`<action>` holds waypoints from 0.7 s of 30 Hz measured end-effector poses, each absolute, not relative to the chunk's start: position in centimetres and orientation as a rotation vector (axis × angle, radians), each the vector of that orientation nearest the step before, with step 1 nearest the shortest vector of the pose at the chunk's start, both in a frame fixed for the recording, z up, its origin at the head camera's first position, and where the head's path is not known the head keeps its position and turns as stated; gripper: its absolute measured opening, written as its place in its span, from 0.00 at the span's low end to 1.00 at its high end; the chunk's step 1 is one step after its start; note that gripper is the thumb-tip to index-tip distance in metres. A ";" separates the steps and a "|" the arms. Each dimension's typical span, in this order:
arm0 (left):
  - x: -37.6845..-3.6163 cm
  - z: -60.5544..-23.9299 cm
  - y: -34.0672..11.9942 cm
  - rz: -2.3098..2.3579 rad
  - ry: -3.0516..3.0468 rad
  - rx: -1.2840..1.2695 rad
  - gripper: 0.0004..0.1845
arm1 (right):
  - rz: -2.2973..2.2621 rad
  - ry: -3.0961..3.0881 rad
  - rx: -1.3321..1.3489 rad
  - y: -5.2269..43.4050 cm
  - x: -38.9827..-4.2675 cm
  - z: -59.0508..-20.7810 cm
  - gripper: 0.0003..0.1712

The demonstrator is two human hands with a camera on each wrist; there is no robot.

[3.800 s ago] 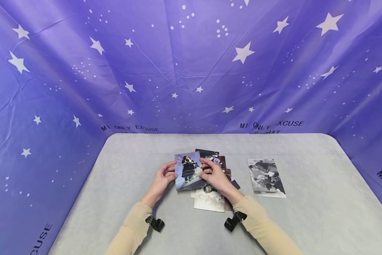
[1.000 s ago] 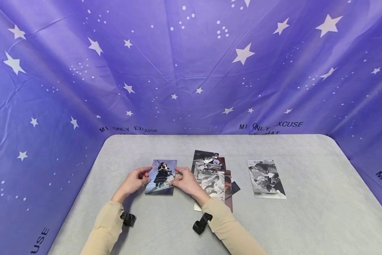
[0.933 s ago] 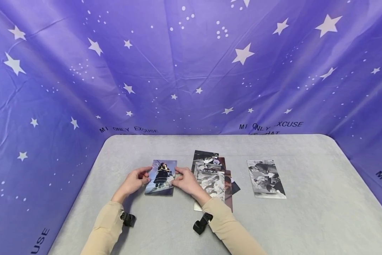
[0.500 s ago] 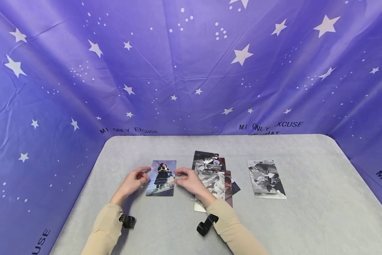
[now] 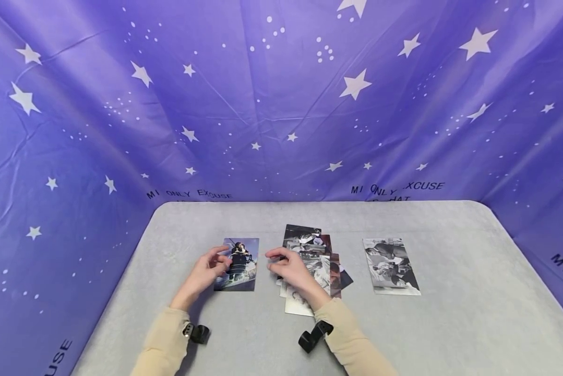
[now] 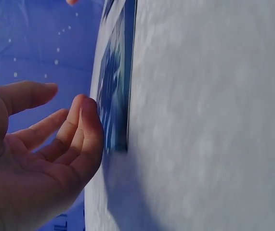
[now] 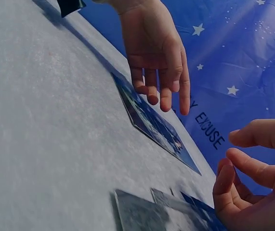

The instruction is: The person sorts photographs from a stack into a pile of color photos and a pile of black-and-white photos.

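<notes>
A blue-toned photo (image 5: pixel 244 266) of a couple at a ship's rail lies flat on the table, left of the middle. My left hand (image 5: pixel 203 275) hovers over its left edge with loosely bent fingers, holding nothing. The left wrist view has the fingertips (image 6: pixel 91 115) close above the blue print (image 6: pixel 120 82). Just right of that photo is my right hand (image 5: pixel 292 270), thumb and fingers apart around nothing. Beneath the right hand and wrist spreads an overlapping pile of photos (image 5: pixel 322 269), partly hidden by them. In the right wrist view both hands are off the blue photo (image 7: pixel 151 127).
A black-and-white photo (image 5: pixel 391 263) lies by itself on the right of the grey table (image 5: pixel 455 313). Behind the table hangs a purple cloth (image 5: pixel 300 94) with white stars. Each sleeve carries a black wrist camera (image 5: pixel 315 335).
Both hands carried the blue photo from over the pile leftward and laid it down. Since then the fingers have let go, the right hand drawing away right and the left lifting slightly over the print.
</notes>
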State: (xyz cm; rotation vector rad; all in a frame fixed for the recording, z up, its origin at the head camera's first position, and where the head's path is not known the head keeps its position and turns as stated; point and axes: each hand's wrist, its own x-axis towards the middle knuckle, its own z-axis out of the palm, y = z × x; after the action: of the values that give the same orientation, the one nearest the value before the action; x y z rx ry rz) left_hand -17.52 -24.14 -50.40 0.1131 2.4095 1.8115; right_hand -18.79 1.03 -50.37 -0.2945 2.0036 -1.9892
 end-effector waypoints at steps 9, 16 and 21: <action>-17.6 -50.4 -22.0 1.864 2.333 0.267 0.24 | -2.014 2.045 -0.249 2.9 -18.4 -50.2 0.18; -17.5 -50.4 -20.5 1.883 2.260 0.331 0.24 | -2.044 2.029 -0.241 4.5 -18.2 -49.8 0.19; -17.3 -50.4 -19.5 1.879 2.208 0.337 0.24 | -2.031 2.060 -0.217 5.7 -17.9 -49.6 0.20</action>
State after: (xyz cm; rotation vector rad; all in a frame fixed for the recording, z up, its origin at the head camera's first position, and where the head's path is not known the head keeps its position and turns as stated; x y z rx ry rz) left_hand -17.29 -19.53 -50.43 0.3374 2.2083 1.8788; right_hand -17.86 5.69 -49.58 -0.2170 2.0599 -2.0315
